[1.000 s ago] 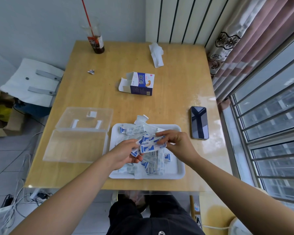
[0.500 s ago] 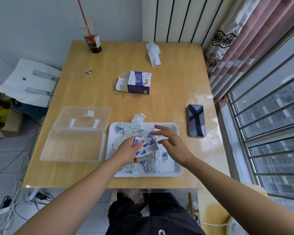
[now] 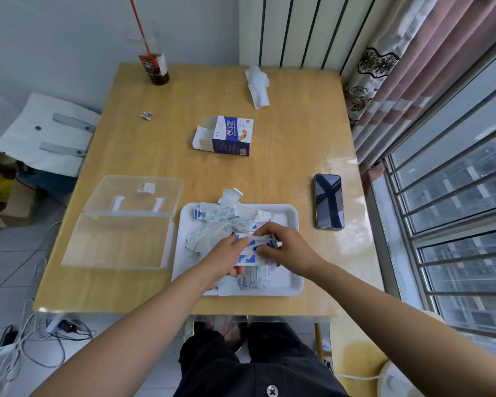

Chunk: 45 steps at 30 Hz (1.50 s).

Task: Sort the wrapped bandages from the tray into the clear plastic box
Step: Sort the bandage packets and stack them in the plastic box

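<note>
1. Now, my left hand [image 3: 226,257] and my right hand [image 3: 287,247] both hold a small bundle of white and blue wrapped bandages [image 3: 255,245] just above the flat white plastic tray [image 3: 291,286]. The left hand's fingers curl round the left end, and the right hand pinches the right end.
2. More loose wrapped bandages [image 3: 219,215] lie in a messy pile in the tray, under and behind the hands.
3. The clear plastic box [image 3: 118,242] sits open just beside the tray, on its left, with its clear lid [image 3: 103,196] lying flat behind it. I see no bandages in it yet, so I judge the sorting has hardly begun.
4. I think the bandages are very light, thin and bendy. The paper wraps look smooth, so a stack may slide apart or fan out if I hold it loosely.
5. I would hold the bundle across its flat faces near the middle, thumb on top and fingers below, and squeeze softly. They will not break, but they may crease.
6. Half a second ago the right hand was spread open, its fingers reaching over the top of the bundle, and only the left hand held it. Now the right hand has closed on it too.
7. The bundle has stayed over the tray, and the box is as bare as before.
</note>
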Each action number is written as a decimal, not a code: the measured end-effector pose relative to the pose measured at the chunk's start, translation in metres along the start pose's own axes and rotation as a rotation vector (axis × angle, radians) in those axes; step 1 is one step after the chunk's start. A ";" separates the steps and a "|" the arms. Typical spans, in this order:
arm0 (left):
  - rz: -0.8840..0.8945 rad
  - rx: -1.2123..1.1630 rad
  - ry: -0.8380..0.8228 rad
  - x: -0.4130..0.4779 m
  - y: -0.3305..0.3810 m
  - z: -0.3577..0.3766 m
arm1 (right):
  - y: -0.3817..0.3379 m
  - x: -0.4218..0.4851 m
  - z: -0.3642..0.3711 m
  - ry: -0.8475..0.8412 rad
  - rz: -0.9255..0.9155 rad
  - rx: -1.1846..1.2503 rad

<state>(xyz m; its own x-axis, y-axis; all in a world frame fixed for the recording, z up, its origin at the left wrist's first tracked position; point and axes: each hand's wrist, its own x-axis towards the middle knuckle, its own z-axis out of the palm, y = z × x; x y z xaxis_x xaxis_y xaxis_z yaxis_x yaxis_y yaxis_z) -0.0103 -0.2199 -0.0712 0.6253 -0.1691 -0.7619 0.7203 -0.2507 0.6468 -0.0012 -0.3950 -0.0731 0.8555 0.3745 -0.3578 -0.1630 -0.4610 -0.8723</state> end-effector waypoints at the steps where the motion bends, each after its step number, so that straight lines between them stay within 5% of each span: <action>1: 0.024 0.020 0.025 0.003 -0.001 0.003 | 0.001 -0.001 -0.003 -0.018 0.001 0.005; 6: 0.056 0.157 0.034 0.014 -0.006 0.024 | 0.021 -0.010 -0.015 -0.137 0.028 -0.212; 11: 0.345 0.622 0.221 0.014 -0.023 0.045 | 0.045 -0.024 -0.032 0.235 0.088 -0.308; 16: 0.667 1.194 -0.169 0.017 -0.034 0.051 | 0.061 -0.030 -0.029 0.287 0.150 -0.223; 19: 0.759 1.486 -0.184 0.029 -0.043 0.040 | 0.062 -0.027 -0.021 0.208 0.141 -0.208; 29: 0.802 1.454 0.118 0.022 -0.056 -0.022 | 0.066 -0.025 -0.014 0.151 0.030 -0.439; 35: 0.856 1.433 0.123 0.028 -0.057 -0.008 | 0.064 -0.018 -0.002 -0.156 0.030 -0.568; 42: 0.743 1.111 0.348 0.024 -0.056 -0.004 | 0.056 -0.001 -0.001 0.133 -0.145 -0.539; 45: 0.688 1.175 0.245 0.017 -0.056 0.005 | 0.062 -0.015 0.017 0.150 -0.219 -0.607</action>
<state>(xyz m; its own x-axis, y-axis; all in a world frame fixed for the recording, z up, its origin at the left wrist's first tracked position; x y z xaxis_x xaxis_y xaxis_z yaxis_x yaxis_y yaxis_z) -0.0414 -0.2141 -0.1207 0.8724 -0.4461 -0.1997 -0.3490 -0.8547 0.3844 -0.0323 -0.4161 -0.1275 0.9037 0.4153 -0.1044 0.2913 -0.7748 -0.5612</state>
